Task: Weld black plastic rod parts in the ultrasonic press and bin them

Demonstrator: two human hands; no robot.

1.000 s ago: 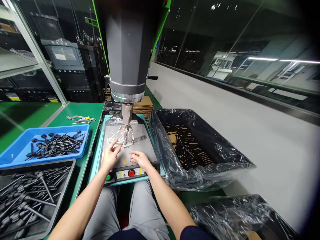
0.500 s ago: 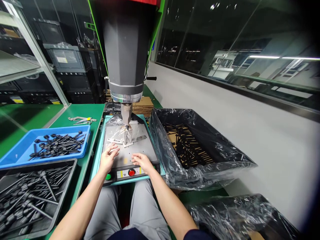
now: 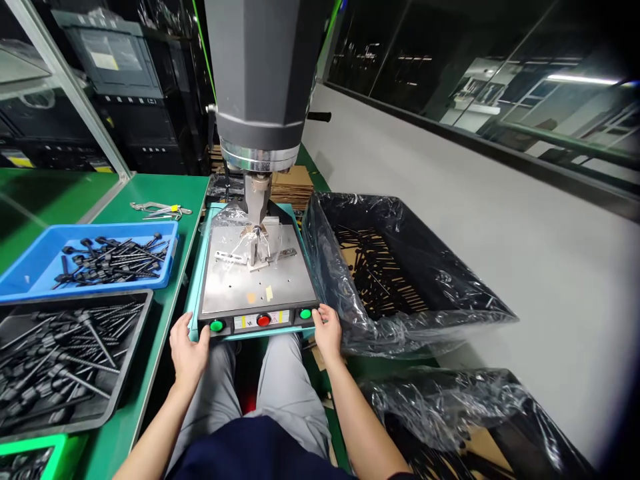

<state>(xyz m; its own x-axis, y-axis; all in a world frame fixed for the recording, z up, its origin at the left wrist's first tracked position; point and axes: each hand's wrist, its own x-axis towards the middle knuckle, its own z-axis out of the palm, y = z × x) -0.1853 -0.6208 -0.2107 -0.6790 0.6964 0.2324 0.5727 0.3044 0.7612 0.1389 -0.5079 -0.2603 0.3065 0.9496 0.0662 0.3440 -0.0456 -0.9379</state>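
Observation:
My left hand (image 3: pixel 190 348) is at the front left corner of the machine's base, fingers apart, thumb beside the left green button (image 3: pixel 216 325). At the front right corner, my right hand (image 3: pixel 328 331) has its thumb close to the right green button (image 3: pixel 305 313); its fingers are loosely bent and I see nothing in them. Whether either thumb touches a button is unclear. A red button (image 3: pixel 263 321) sits between them. Above the metal plate (image 3: pixel 230 283), the machine's narrow tool head (image 3: pixel 257 200) points down at a small fixture (image 3: pixel 255 252), where a dark part shows at the top.
On the left bench, a blue tray (image 3: pixel 30 288) and a black tray (image 3: pixel 113 395) hold black stemmed parts. Pliers-like tools (image 3: pixel 160 211) lie behind. To the right stands a plastic-lined bin (image 3: pixel 425 260) with black parts; another lined bin (image 3: pixel 430 400) is lower down.
Both hands have moved apart and back from above the plate to the front corners by the green buttons. The view has tilted downward, and a green tray's edge has come in at lower left.

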